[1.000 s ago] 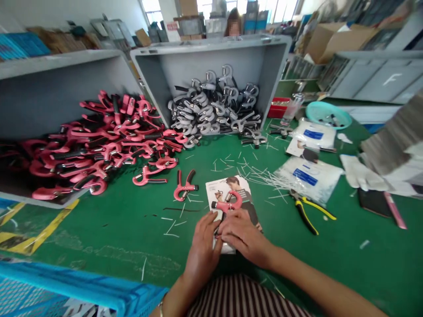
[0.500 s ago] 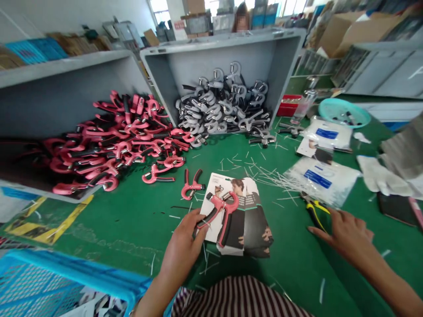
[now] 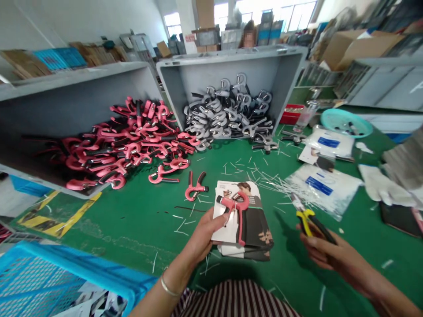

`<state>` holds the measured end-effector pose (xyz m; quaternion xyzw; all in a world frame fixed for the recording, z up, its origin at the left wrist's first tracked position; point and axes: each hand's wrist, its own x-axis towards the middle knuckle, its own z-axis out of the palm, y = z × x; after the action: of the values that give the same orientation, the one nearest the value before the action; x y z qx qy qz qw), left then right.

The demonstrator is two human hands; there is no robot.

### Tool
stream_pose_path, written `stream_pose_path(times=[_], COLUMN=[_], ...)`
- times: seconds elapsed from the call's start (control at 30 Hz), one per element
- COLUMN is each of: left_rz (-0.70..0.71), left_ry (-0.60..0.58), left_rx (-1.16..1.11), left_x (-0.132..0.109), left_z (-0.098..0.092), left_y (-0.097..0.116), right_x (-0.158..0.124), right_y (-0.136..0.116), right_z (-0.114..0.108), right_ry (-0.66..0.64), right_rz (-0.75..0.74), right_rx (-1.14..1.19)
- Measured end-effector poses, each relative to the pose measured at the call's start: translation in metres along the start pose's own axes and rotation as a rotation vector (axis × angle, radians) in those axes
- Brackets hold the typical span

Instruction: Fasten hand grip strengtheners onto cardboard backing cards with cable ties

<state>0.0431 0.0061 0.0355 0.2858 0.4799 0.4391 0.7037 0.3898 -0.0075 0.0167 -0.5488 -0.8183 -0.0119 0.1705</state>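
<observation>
My left hand (image 3: pixel 206 231) is closed on a printed backing card (image 3: pixel 256 224), with its thumb over the handle of a red hand grip strengthener (image 3: pixel 242 220) lying on the card's face. Below this card sits a stack of similar cards (image 3: pixel 261 254) on the green table. In my right hand (image 3: pixel 319 251) is a pair of pliers (image 3: pixel 306 215) with yellow and black handles, jaws pointing away from me. Another red hand grip strengthener (image 3: pixel 194 189) rests on the table beyond my left hand.
A grey bin (image 3: pixel 20 101) on its side spills red grips at left; another bin (image 3: pixel 280 79) holds grey grips. White cable-tie strips (image 3: pixel 264 176) scatter beside plastic bags (image 3: pixel 343 193). A blue basket (image 3: pixel 132 281) stands front left, and a glove (image 3: pixel 380 185) lies at right.
My right hand has picked the pliers up off the table and moved them left and nearer. My left hand has taken hold of the top card with the red grip and raised it slightly.
</observation>
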Motion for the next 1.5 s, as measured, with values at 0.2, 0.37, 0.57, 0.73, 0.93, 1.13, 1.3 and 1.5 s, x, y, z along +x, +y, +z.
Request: stream_pose_path(times=[0.2, 0.37, 0.57, 0.73, 0.93, 1.13, 1.3, 1.5], left_rz=[0.012, 0.031, -0.009, 0.062, 0.07, -0.001, 0.234, 0.509], left_ry=[0.065, 0.072, 0.077, 0.068, 0.066, 0.052, 0.294, 0.442], left_rx=[0.138, 0.102, 0.115, 0.109, 0.103, 0.009, -0.051, -0.047], left_x=[0.003, -0.001, 0.0, 0.002, 0.002, 0.004, 0.006, 0.002], left_z=[0.006, 0.008, 0.008, 0.008, 0.007, 0.001, 0.013, 0.03], left_y=[-0.018, -0.016, -0.013, -0.017, -0.019, -0.018, -0.017, -0.009], right_x=[0.03, 0.047, 0.04, 0.047, 0.057, 0.047, 0.035, 0.04], right_y=[-0.047, -0.056, -0.069, -0.072, -0.059, -0.074, -0.092, -0.092], right_z=[0.016, 0.023, 0.027, 0.018, 0.02, -0.002, -0.012, 0.018], right_ry=[-0.197, -0.236, -0.239, -0.411, -0.528, -0.738, -0.668, -0.225], right_rz=[-0.195, -0.229, -0.148, -0.044, -0.01, -0.134, -0.272, -0.14], right_rx=[0.022, -0.027, 0.041, 0.082, 0.245, 0.73, 0.594, 0.313])
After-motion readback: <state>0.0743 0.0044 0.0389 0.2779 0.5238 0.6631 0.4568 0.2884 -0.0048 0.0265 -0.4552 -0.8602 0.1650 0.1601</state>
